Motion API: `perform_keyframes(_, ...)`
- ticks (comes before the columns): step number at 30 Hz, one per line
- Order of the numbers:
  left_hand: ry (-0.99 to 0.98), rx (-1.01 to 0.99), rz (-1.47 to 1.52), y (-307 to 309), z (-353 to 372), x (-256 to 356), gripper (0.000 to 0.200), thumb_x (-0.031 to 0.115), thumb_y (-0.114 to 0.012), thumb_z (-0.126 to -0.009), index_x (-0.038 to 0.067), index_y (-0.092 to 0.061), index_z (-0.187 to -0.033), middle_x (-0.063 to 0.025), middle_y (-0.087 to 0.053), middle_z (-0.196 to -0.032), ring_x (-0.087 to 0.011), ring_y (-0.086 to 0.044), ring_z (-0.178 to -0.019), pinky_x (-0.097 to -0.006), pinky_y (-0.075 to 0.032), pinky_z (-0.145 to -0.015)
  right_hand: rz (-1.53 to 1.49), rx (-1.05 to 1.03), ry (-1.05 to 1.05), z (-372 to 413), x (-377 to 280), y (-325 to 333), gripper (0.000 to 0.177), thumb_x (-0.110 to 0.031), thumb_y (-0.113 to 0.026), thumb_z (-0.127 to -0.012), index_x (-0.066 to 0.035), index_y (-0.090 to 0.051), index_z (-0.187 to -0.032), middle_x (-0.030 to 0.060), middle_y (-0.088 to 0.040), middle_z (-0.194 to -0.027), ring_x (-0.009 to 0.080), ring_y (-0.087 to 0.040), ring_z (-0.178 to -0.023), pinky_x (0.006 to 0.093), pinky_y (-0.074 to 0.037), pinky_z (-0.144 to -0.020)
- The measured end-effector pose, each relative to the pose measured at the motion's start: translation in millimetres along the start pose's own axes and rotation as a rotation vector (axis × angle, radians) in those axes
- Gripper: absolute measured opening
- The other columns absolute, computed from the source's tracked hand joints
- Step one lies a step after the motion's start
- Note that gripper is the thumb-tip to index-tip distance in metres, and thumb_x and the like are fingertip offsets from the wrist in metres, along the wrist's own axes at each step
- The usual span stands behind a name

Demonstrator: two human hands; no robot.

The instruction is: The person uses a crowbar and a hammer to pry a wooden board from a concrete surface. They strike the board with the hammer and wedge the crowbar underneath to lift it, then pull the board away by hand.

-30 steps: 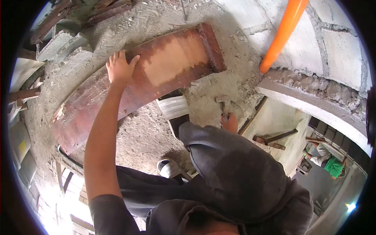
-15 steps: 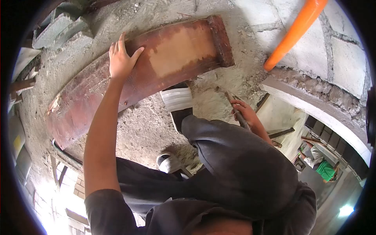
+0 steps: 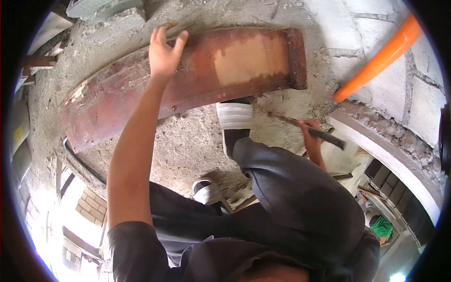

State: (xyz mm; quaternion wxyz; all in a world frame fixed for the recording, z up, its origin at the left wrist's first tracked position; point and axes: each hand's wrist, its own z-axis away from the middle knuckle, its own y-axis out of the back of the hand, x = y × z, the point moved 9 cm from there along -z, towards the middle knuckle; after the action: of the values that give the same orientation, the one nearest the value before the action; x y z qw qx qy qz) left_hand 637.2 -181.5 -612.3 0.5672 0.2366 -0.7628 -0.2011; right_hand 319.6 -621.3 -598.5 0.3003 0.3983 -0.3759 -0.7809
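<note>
A long reddish-brown wooden panel point(image 3: 197, 70), with a bare pale patch and a thick strip across its right end, lies on the rough ground. My left hand point(image 3: 165, 54) is at its upper edge, thumb and fingers apart, holding nothing. To the right, my right hand point(image 3: 311, 131) is closed around a long narrow tool point(image 3: 329, 137); its thicker dark end sticks out to the right and its thin brown part points left toward my foot. Motion blurs the tool, and I cannot tell its kind. My sandalled foot point(image 3: 235, 116) is against the panel's lower edge.
An orange pipe point(image 3: 380, 61) leans by the white block wall point(image 3: 385, 37) at right. Concrete pieces point(image 3: 112, 21) lie at upper left. A ledge point(image 3: 380, 141) runs along the lower right. Farther off is a person in green point(image 3: 381, 226). My other foot point(image 3: 206, 192) rests below.
The tool has swung from steeply slanted to nearly level, its dark end now out to the right. My left hand's fingers have curled slightly at the panel's edge. The view has shifted.
</note>
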Motion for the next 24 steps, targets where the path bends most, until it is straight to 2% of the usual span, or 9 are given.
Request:
perform_keyframes(2, -0.011, 0.076, -0.056, 20, -3, -8, 0.034, 0.034, -0.064, -0.091, 0.004, -0.065, -0.106, -0.0175, -0.063, -0.108, -0.0371, -0.058, -0.105, -0.0442, -0.046, -0.09, -0.457, 0.151, 0.05, -3, -12, 15, 0.025, -0.027, -0.068, -0.091, -0.002, -0.068, -0.089, 0.0086, -0.065, -0.097, 0.0212, -0.058, -0.097, 0.0356, -0.044, -0.09)
perform_keyframes(3, 0.048, 0.056, -0.102, 27, -4, -18, 0.03, 0.031, -0.061, -0.093, 0.004, -0.066, -0.104, -0.0165, -0.063, -0.106, -0.0367, -0.058, -0.103, -0.044, -0.047, -0.089, -0.502, 0.09, -0.09, -1, -12, 12, 0.024, -0.026, -0.065, -0.093, -0.002, -0.063, -0.088, 0.0078, -0.064, -0.087, 0.0197, -0.057, -0.087, 0.0374, -0.044, -0.091)
perform_keyframes(6, 0.053, 0.043, -0.227, 34, -5, -38, 0.025, 0.025, -0.054, -0.096, 0.004, -0.066, -0.099, -0.0142, -0.065, -0.102, -0.0346, -0.059, -0.1, -0.0428, -0.047, -0.088, -0.937, 0.05, 0.05, -16, -22, 18, 0.026, -0.028, -0.06, -0.096, -0.004, -0.057, -0.088, 0.0067, -0.06, -0.081, 0.0186, -0.055, -0.079, 0.038, -0.044, -0.09)
perform_keyframes(8, 0.007, -0.071, -0.375, 19, -6, -44, 0.028, 0.029, -0.053, -0.097, 0.004, -0.066, -0.099, -0.0137, -0.066, -0.101, -0.0333, -0.06, -0.1, -0.0431, -0.046, -0.09, -0.932, 0.137, -0.015, -28, -37, 42, 0.027, -0.031, -0.056, -0.098, -0.008, -0.05, -0.086, 0.0049, -0.053, -0.075, 0.0171, -0.052, -0.075, 0.038, -0.045, -0.083)
perform_keyframes(10, 0.009, -0.139, -0.442, 6, -4, -53, 0.031, 0.032, -0.051, -0.098, 0.005, -0.066, -0.098, -0.0136, -0.066, -0.102, -0.0327, -0.06, -0.101, -0.0439, -0.045, -0.091, -1.316, 0.077, 0.04, -40, -70, 69, 0.031, -0.036, -0.053, -0.099, -0.01, -0.048, -0.083, 0.0027, -0.046, -0.072, 0.0173, -0.048, -0.071, 0.0366, -0.043, -0.076)
perform_keyframes(12, 0.02, -0.205, -0.512, -11, -1, -59, 0.034, 0.034, -0.048, -0.099, 0.005, -0.066, -0.097, -0.0135, -0.066, -0.103, -0.0322, -0.06, -0.102, -0.0446, -0.044, -0.093, -1.273, 0.137, 0.141, -53, -112, 103, 0.036, -0.042, -0.049, -0.1, -0.011, -0.044, -0.081, 0.0012, -0.041, -0.07, 0.0168, -0.042, -0.066, 0.0349, -0.039, -0.072)
perform_keyframes(14, 0.002, -0.142, -0.541, -8, 2, -62, 0.039, 0.038, -0.043, -0.1, 0.006, -0.066, -0.096, -0.0137, -0.067, -0.104, -0.0324, -0.06, -0.103, -0.0463, -0.043, -0.093, -1.357, -0.054, 0.309, -63, -155, 120, 0.041, -0.047, -0.045, -0.1, -0.012, -0.043, -0.079, 0.0, -0.039, -0.069, 0.0156, -0.038, -0.065, 0.0333, -0.035, -0.07)
perform_keyframes(17, 0.003, -0.181, -0.587, -7, 1, -65, 0.041, 0.038, -0.041, -0.101, 0.007, -0.066, -0.096, -0.0142, -0.068, -0.103, -0.0326, -0.06, -0.104, -0.0452, -0.044, -0.093, -1.311, -0.073, 0.404, -72, -191, 131, 0.044, -0.05, -0.044, -0.1, -0.012, -0.041, -0.077, -0.0001, -0.037, -0.068, 0.0151, -0.034, -0.064, 0.0333, -0.033, -0.069)
perform_keyframes(24, 0.062, -0.24, -0.632, -15, 3, -63, 0.043, 0.04, -0.037, -0.102, 0.008, -0.066, -0.098, -0.0108, -0.069, -0.104, -0.0295, -0.061, -0.105, -0.0447, -0.042, -0.095, -1.352, 0.02, 0.28, -128, -205, 109, 0.046, -0.048, -0.043, -0.101, -0.012, -0.04, -0.071, -0.0002, -0.035, -0.066, 0.016, -0.035, -0.065, 0.0359, -0.034, -0.07)
